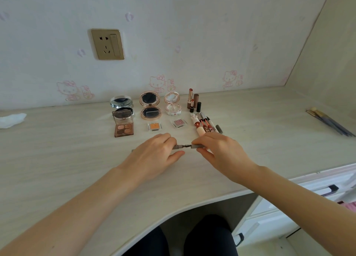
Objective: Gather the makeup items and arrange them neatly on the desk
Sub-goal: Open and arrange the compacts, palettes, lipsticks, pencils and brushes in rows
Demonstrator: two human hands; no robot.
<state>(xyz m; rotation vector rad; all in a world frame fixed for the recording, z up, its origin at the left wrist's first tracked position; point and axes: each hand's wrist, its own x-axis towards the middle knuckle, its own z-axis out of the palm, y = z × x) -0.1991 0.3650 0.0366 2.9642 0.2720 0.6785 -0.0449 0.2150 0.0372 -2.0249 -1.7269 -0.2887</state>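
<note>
Most of the arranging looks done. From nine o'clock, a white tissue (12,120) lies apart at the desk's (67,159) far left. Toward twelve o'clock the makeup stands in tidy rows: a silver compact (121,102) with a four-pan eyeshadow palette (123,125) in front of it, a rose-gold compact (150,105) behind an orange single pan (154,126), a clear pearly compact (172,103) behind a pink single pan (179,123), then upright lipsticks (193,101) and a fan of lip tubes and liners (207,125) at about one o'clock. Loose brushes (330,123) at three o'clock sit well apart, probably left to gather.

At centre the left hand (154,157), palm down, has fingers curled round the grey brow pencil (178,146), thumb underneath. The right hand (217,149) pinches the pencil's cap (196,146) between thumb and fingertips, the spiral brush tip bare between them. My judgement: the cap is being fitted or pulled; which, I cannot tell. Both forearms angle inward from six o'clock
</note>
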